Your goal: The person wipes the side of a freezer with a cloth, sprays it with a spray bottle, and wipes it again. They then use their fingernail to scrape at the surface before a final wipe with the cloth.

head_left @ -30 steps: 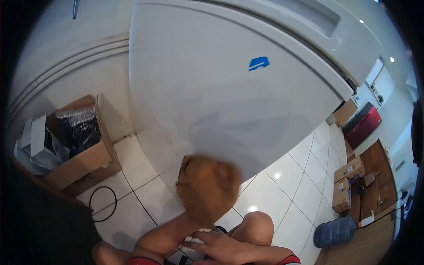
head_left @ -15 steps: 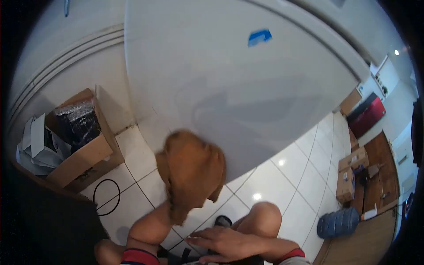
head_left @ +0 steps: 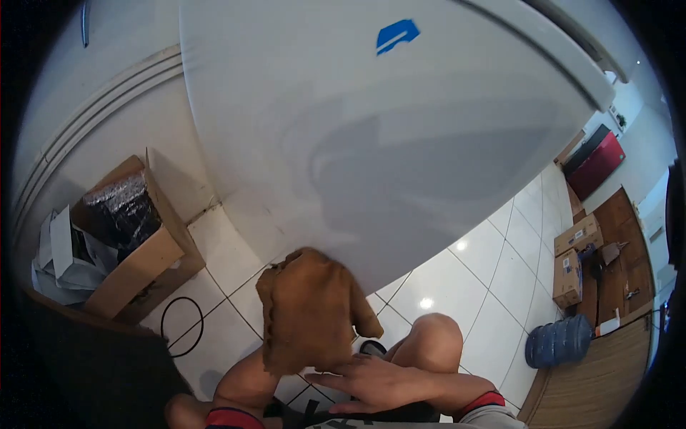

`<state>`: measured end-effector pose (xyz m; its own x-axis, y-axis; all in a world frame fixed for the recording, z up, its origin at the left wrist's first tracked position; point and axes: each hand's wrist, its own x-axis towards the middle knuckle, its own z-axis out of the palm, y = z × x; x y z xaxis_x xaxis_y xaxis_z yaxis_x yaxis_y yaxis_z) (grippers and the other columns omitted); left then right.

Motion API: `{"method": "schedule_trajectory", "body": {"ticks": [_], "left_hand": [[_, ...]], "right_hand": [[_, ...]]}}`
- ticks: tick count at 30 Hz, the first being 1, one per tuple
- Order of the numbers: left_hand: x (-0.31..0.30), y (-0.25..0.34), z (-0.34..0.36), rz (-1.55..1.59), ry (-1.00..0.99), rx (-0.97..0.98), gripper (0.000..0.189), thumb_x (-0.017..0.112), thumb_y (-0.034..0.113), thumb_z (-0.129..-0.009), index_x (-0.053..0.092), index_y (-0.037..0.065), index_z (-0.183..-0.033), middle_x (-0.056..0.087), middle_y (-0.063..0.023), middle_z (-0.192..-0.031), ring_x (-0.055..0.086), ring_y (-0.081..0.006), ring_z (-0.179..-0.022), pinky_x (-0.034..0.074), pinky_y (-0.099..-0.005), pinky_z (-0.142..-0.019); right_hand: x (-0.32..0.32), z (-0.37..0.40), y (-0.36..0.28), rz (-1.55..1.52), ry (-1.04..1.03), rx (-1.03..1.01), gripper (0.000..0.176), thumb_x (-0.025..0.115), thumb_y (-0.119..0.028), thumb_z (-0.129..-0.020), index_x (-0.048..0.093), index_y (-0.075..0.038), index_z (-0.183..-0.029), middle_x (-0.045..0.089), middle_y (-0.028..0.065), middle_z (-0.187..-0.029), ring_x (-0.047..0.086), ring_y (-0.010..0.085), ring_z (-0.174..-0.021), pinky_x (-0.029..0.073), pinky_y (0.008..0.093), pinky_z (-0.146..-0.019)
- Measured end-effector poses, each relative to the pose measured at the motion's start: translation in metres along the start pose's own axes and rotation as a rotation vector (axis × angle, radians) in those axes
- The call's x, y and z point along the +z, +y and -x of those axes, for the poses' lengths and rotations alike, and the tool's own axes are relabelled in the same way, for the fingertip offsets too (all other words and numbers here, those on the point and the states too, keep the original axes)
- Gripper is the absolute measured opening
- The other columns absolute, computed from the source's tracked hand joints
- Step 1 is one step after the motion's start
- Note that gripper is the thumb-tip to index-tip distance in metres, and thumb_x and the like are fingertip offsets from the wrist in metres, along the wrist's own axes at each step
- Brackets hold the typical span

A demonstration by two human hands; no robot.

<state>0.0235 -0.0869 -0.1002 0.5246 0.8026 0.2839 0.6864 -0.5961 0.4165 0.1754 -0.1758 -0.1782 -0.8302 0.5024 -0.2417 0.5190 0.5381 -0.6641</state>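
Observation:
A brown cloth (head_left: 307,311) hangs over the end of my left forearm (head_left: 246,379), hiding my left hand and its fingers. The cloth's upper edge lies at the lower side of a large white appliance (head_left: 429,179). Low in the view, my right hand (head_left: 375,382) is stretched out with its fingers apart, close to the cloth's lower right edge; whether they touch is unclear. A piece of blue tape (head_left: 397,36) sticks to the appliance near the top.
At the left, an open cardboard box (head_left: 136,275) holds wrapped items, with a black loop (head_left: 182,327) beside it on the tiled floor (head_left: 457,275). To the right are a blue water jug (head_left: 559,341), cardboard boxes (head_left: 568,277) and wooden furniture (head_left: 622,264). My bent knee (head_left: 437,336) is near.
The brown cloth has moved down the appliance and spreads out more, nearer to my right hand. My right hand has shifted slightly right. The view has shifted a little.

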Motion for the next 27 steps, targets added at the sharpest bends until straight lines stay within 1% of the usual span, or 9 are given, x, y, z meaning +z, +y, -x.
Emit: {"method": "schedule_trajectory", "body": {"ticks": [2,4,6,9,13,18,20,24,27], "left_hand": [[0.017,-0.014,-0.008,-0.186,-0.188,0.018,0.017,0.062,0.010,-0.065,0.056,0.015,-0.050,0.051,0.0036,-0.050,0.056,-0.0145,-0.054,0.045,-0.0299,-0.052],[0.032,-0.015,-0.004,-0.247,0.376,0.141,0.019,0.064,0.012,-0.059,0.054,0.017,-0.044,0.047,0.0030,-0.042,0.053,-0.0177,-0.045,0.044,-0.0305,-0.049],[0.056,-0.015,0.004,0.657,0.625,-0.109,0.021,0.064,0.015,-0.057,0.051,0.017,-0.042,0.045,0.0002,-0.040,0.052,-0.0196,-0.044,0.044,-0.0308,-0.048],[0.009,-0.009,-0.008,-0.258,-0.411,-0.005,0.013,0.064,0.021,-0.064,0.056,0.011,-0.061,0.051,-0.0030,-0.061,0.055,-0.0179,-0.057,0.045,-0.0294,-0.055],[0.041,-0.021,0.005,-0.034,0.245,0.108,0.011,0.064,0.020,-0.064,0.056,0.012,-0.065,0.051,-0.0018,-0.062,0.053,-0.0211,-0.057,0.042,-0.0327,-0.054],[0.024,-0.023,0.003,0.339,0.323,0.221,0.012,0.066,0.020,-0.063,0.056,0.014,-0.065,0.055,0.0008,-0.060,0.055,-0.0205,-0.059,0.041,-0.0349,-0.054],[0.014,-0.022,-0.007,-0.202,-0.406,-0.233,0.007,0.066,0.020,-0.066,0.060,0.015,-0.068,0.058,0.0019,-0.062,0.059,-0.0173,-0.064,0.043,-0.0338,-0.055],[0.028,-0.041,0.005,-0.324,0.414,0.158,0.009,0.069,0.019,-0.066,0.065,0.013,-0.072,0.059,-0.0019,-0.059,0.064,-0.0181,-0.064,0.046,-0.0347,-0.055],[0.016,-0.034,0.011,-0.390,0.003,0.073,0.010,0.070,0.014,-0.063,0.066,0.011,-0.072,0.062,-0.0061,-0.063,0.065,-0.0215,-0.065,0.048,-0.0358,-0.057]], "right_hand": [[-0.001,0.003,-0.001,-0.039,0.030,-0.014,0.065,0.057,-0.039,-0.091,0.036,-0.003,-0.141,0.050,0.0232,-0.130,0.052,0.0385,-0.116,0.043,0.0465,-0.098],[0.010,0.000,0.002,-0.067,0.071,-0.049,0.064,0.057,-0.039,-0.091,0.037,-0.003,-0.140,0.050,0.0226,-0.129,0.052,0.0384,-0.116,0.044,0.0466,-0.097],[0.006,-0.003,0.000,-0.058,0.046,-0.053,0.065,0.057,-0.040,-0.091,0.037,-0.002,-0.140,0.050,0.0224,-0.130,0.052,0.0389,-0.116,0.044,0.0463,-0.097],[0.001,0.001,0.000,0.003,0.040,-0.048,0.064,0.058,-0.038,-0.091,0.037,-0.003,-0.141,0.051,0.0230,-0.129,0.054,0.0380,-0.114,0.045,0.0460,-0.095],[-0.001,-0.006,-0.006,-0.039,0.043,-0.048,0.064,0.058,-0.037,-0.091,0.037,-0.003,-0.141,0.050,0.0230,-0.128,0.054,0.0384,-0.113,0.045,0.0462,-0.095],[0.007,-0.006,-0.007,-0.016,0.042,-0.070,0.063,0.058,-0.035,-0.091,0.036,-0.004,-0.142,0.051,0.0232,-0.126,0.054,0.0396,-0.112,0.046,0.0458,-0.095],[0.003,-0.001,-0.004,-0.009,0.080,-0.098,0.061,0.058,-0.034,-0.092,0.037,-0.003,-0.141,0.051,0.0235,-0.127,0.054,0.0400,-0.113,0.046,0.0459,-0.095],[0.009,-0.005,-0.007,-0.054,0.076,-0.086,0.062,0.058,-0.035,-0.092,0.036,-0.004,-0.141,0.050,0.0236,-0.129,0.053,0.0400,-0.114,0.045,0.0464,-0.095],[0.009,-0.005,-0.007,-0.033,0.038,-0.089,0.063,0.058,-0.036,-0.092,0.036,-0.004,-0.142,0.050,0.0231,-0.129,0.053,0.0393,-0.114,0.045,0.0460,-0.095]]}}
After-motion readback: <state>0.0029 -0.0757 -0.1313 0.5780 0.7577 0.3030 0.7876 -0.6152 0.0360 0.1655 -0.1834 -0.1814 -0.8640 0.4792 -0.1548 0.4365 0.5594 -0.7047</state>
